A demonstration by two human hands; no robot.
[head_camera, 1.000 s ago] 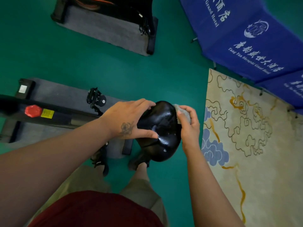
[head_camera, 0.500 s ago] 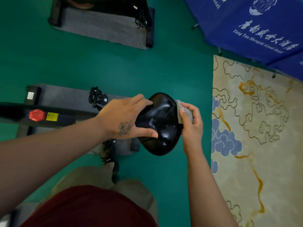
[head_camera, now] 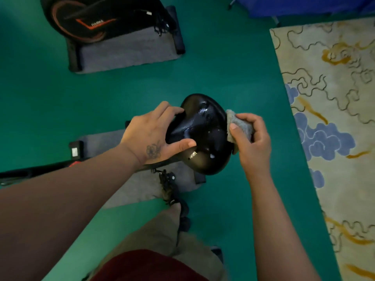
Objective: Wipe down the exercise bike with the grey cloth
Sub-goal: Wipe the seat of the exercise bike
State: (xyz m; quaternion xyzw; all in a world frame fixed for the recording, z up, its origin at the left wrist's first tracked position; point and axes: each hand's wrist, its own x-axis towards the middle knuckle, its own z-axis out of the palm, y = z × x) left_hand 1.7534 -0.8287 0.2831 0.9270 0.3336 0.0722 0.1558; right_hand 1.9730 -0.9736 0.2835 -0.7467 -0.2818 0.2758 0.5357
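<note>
The exercise bike's glossy black saddle (head_camera: 205,126) sits in the middle of the view, seen from above. My left hand (head_camera: 150,136) grips the saddle's narrow left end, thumb on top and fingers over the far side. My right hand (head_camera: 251,138) holds a folded grey cloth (head_camera: 233,124) pressed against the saddle's right edge. The bike's black frame (head_camera: 30,171) runs off to the left under my forearm, mostly hidden. A pedal with straps (head_camera: 168,179) shows below the saddle.
The bike stands on a grey mat (head_camera: 138,185) on a green floor (head_camera: 223,63). A second black and orange bike (head_camera: 91,19) on its own mat stands at the top left. A cream rug with blue clouds (head_camera: 332,118) lies to the right. My legs are below.
The view has shifted, so the saddle and hands sit lower and more central. My right hand with the cloth has slid down along the saddle's right edge. My left hand keeps its hold.
</note>
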